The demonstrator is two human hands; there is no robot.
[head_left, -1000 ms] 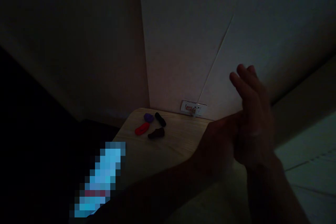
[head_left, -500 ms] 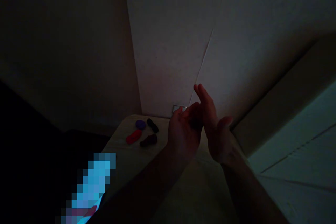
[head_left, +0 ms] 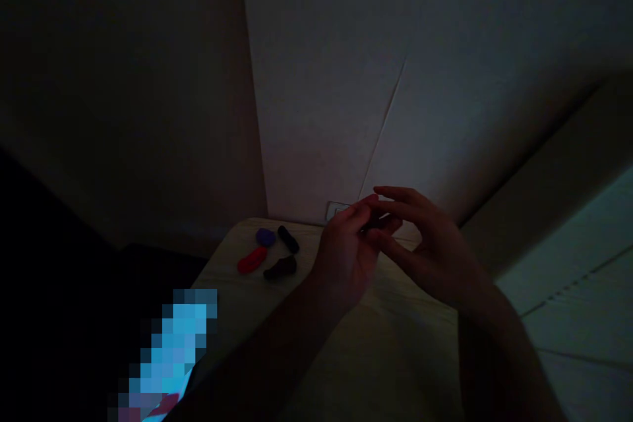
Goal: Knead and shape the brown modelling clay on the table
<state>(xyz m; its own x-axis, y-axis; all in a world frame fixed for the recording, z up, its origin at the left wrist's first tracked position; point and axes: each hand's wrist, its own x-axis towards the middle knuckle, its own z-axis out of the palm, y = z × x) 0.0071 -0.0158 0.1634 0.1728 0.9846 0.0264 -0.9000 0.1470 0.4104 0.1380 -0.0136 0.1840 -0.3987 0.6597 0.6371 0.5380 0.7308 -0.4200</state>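
Observation:
Above the wooden table, my left hand [head_left: 343, 250] is cupped, its fingers curled round a small dark lump [head_left: 374, 224] that looks like modelling clay. My right hand [head_left: 435, 247] reaches in from the right, its thumb and fingertips closing on the same lump. Fingers and dim light hide most of its shape. On the table left of my hands lie a purple lump [head_left: 266, 237], a black rolled piece [head_left: 288, 239], a red piece [head_left: 252, 260] and a dark brown piece [head_left: 280, 268].
The pale wooden table [head_left: 316, 349] stands against a wall [head_left: 321, 79], with a socket or switch plate [head_left: 336, 210] just behind my left hand. A lit, pixelated screen [head_left: 171, 349] glows at lower left. Light-coloured furniture [head_left: 583, 303] borders the right side. The room is dim.
My right hand has turned from upright, palm against the left palm, to a pinch from the right. My left hand has rolled inward and curled its fingers more. The pieces on the table stay put.

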